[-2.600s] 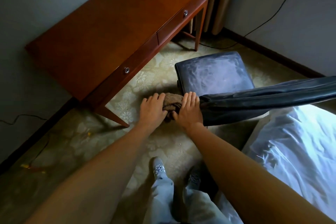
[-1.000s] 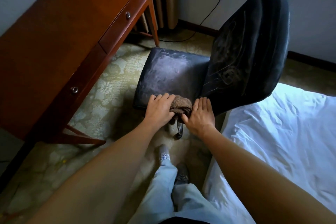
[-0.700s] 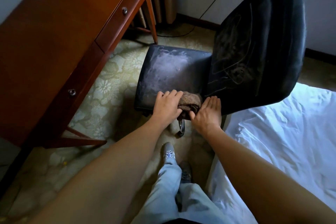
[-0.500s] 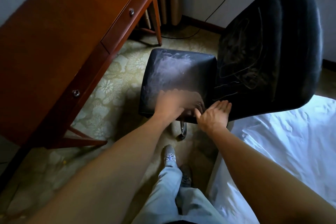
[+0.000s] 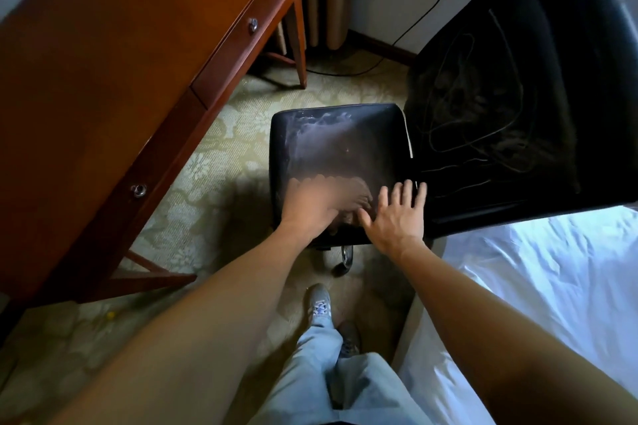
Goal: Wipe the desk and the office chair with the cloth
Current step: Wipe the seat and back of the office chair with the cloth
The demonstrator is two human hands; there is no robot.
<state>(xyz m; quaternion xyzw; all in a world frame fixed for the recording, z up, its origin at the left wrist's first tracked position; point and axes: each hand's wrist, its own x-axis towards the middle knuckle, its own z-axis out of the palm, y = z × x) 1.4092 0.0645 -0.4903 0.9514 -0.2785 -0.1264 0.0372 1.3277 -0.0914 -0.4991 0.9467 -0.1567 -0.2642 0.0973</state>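
Two hands, left [image 5: 310, 207] and right [image 5: 397, 214], touch the chair seat [image 5: 338, 148].

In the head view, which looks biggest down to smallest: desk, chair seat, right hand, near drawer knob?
1. desk, largest
2. chair seat
3. right hand, enlarged somewhat by nearness to the camera
4. near drawer knob, smallest
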